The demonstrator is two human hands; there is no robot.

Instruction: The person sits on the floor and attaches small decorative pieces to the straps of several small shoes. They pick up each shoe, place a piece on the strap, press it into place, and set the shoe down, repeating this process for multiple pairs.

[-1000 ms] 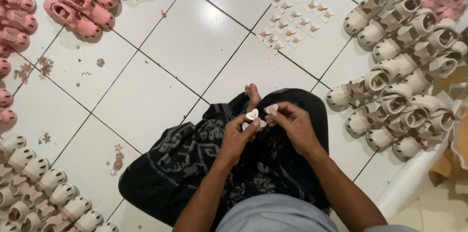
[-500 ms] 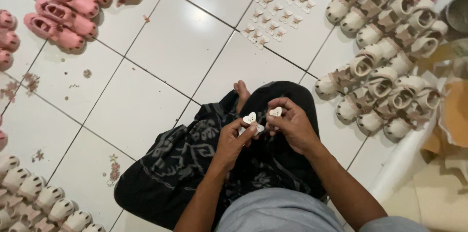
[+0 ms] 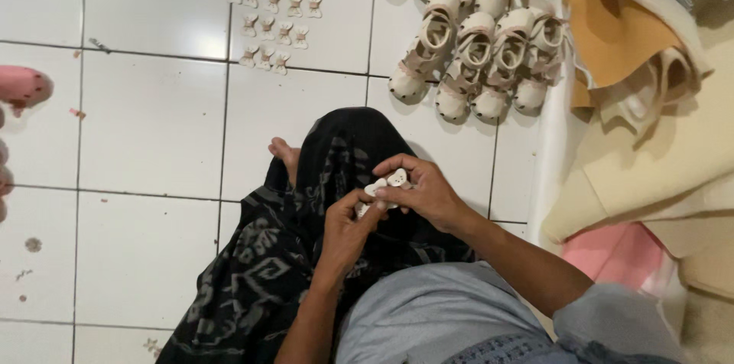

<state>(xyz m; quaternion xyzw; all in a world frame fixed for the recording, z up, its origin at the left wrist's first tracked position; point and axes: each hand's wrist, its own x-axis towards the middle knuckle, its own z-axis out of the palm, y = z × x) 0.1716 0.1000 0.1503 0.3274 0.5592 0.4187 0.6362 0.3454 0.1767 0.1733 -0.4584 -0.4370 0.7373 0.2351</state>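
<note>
Head view: both hands (image 3: 386,203) pinched around small white bow (image 3: 386,184).

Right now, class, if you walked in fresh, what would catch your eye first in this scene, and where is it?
First, the two hands at centre: the left hand and right hand pinch a small white bow piece over a dark patterned cloth on the lap. Behind, rows of cream sandals crowd the white tiled floor at upper right, with small bow pieces laid in lines at top centre.

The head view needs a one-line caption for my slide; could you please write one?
Both hands, left hand and right hand, pinch a small white bow over a dark patterned cloth, cream sandals beyond.
</note>
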